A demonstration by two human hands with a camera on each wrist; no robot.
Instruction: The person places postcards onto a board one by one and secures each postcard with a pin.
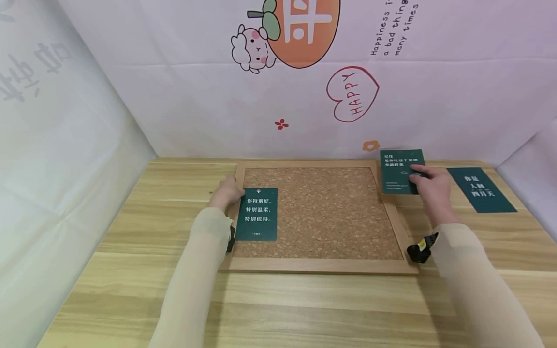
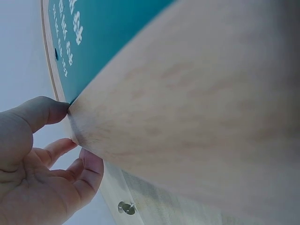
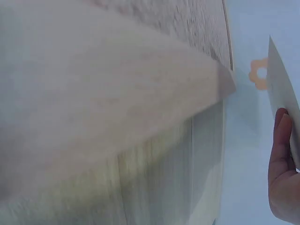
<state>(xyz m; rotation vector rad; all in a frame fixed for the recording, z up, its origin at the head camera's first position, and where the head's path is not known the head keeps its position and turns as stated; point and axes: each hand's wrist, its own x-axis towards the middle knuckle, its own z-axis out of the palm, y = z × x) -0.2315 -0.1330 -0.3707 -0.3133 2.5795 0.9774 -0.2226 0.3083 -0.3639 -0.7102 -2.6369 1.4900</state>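
My left hand [image 1: 227, 191] grips the left edge of the wood-framed cork board [image 1: 330, 217], thumb on top and fingers at the outer side. Beside that thumb, a dark green card [image 1: 256, 222] with white writing lies on the board's left part, overlapping the frame. A small silvery pushpin [image 1: 258, 191] sits at the card's top middle. My right hand [image 1: 435, 191] pinches a second green card [image 1: 401, 169] by its right side, over the board's far right corner. The right wrist view shows that card's pale back [image 3: 281, 89], held up off the table.
A third green card [image 1: 482, 190] lies on the wooden table [image 1: 304, 309] to the right. A loose pushpin [image 2: 126, 207] rests on the table left of the board. White printed cloth [image 1: 196, 106] rises behind the table and along its sides.
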